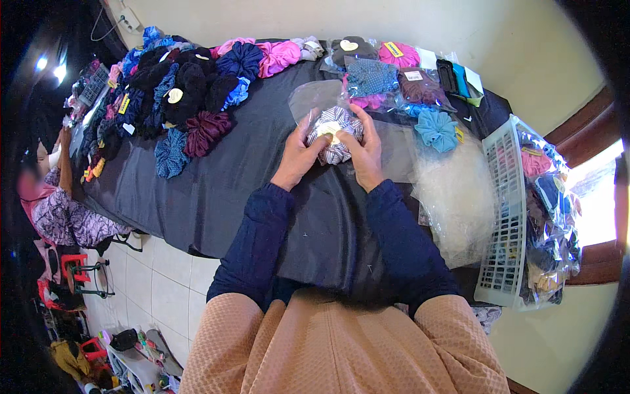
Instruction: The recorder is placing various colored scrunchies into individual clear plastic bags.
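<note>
A grey-and-white striped scrunchie (336,155) with a pale tag on it is held between my two hands over the dark cloth. My left hand (299,152) grips its left side, the thumb pressed on the tag. On the other side my right hand (366,146) closes round it, thumb also on the tag. A clear plastic bag (311,97) shows just beyond the scrunchie; whether it encloses the scrunchie I cannot tell. To the right of my right hand lies a light-blue scrunchie (436,131) with a yellow tag.
A pile of dark, blue and pink scrunchies (207,133) covers the far left. Bagged scrunchies (371,77) lie at the far side. Clear bags (453,197) are stacked beside a white plastic basket (502,217) holding packed items. Another person (69,210) sits at the left end.
</note>
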Tool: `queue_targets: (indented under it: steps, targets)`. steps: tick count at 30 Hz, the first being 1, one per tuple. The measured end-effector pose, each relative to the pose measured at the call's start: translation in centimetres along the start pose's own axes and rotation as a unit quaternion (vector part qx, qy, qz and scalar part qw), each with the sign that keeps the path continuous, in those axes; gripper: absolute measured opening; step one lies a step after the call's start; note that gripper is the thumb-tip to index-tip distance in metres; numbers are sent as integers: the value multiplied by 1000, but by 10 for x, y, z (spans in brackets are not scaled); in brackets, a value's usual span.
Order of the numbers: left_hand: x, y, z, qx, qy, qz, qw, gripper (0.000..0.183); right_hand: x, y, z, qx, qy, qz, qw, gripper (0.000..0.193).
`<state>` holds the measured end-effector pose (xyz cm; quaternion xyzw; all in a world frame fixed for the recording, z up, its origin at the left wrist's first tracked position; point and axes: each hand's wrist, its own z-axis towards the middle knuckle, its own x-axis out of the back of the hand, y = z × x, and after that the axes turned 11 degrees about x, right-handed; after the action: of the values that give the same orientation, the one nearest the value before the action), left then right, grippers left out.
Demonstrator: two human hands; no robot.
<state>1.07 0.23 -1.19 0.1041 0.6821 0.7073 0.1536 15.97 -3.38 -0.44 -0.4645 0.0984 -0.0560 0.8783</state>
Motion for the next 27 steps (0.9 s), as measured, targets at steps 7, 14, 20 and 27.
queue_targets:
  steps: [7,14,20,27]
  targets:
    - [-2,4,-2,-27,10,-24,999,66,-1,3,1,-87,64,113,988,44]
    - [-3,12,-5,-45,4,34,998,65,8,7,2,-131,13,127,983,28]
    - [-5,11,-7,-54,-2,32,998,64,7,12,0,-110,30,53,992,21]
    - [-1,5,-5,-42,-29,73,996,61,5,11,0,-122,45,102,986,14]
